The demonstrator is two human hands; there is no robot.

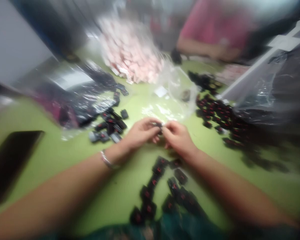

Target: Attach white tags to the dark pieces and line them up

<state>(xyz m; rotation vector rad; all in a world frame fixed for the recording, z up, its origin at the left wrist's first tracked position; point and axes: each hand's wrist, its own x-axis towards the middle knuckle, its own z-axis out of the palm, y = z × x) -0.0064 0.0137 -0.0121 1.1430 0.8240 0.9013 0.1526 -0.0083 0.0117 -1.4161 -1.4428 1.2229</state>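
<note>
Part [161, 128], 1, small, dark: between left hand [142, 132] and right hand [179, 137], at the fingertips of both, neither hand clearly nearer; long axis too blurred to tell. Fingers: narrow on both hands, pinching the part. Black pieces [149, 208], loose: on tabletop [102, 196], nearer the person than the hands. Clear bag [173, 81], 1: just beyond the hands.

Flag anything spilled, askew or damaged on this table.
Nothing looks clearly damaged, though blur hides detail. The loose black pieces on the right sprawl over the green table beside a plastic bag, so they might have spilled.
</note>
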